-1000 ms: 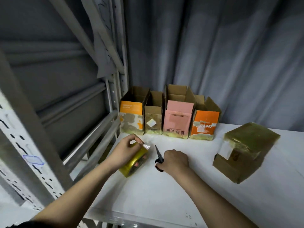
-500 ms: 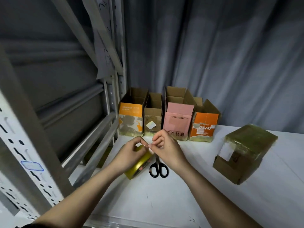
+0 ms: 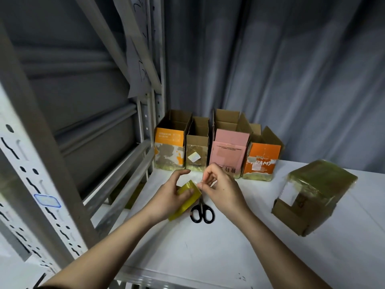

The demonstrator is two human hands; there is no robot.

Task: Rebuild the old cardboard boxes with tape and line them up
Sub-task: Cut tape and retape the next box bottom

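Four open-topped cardboard boxes (image 3: 214, 147) stand lined up at the back of the white tabletop (image 3: 208, 247) while the left hand (image 3: 168, 197) grips the yellowish tape roll (image 3: 187, 200) and the right hand (image 3: 220, 190) fingers pinch its loose end, so the next move likely calls for drawing out a strip for the tape-wrapped brown box (image 3: 312, 197) lying well apart at right.

"RAMY" partly readable on torn orange box (image 3: 262, 161), small print on pink box (image 3: 229, 155) too small to read

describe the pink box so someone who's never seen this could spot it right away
Look to the back of the white shelf, where four open cardboard boxes stand in a row against the grey curtain. The pink box is third from the left, between a plain brown box and an orange box. It is the only pink one.
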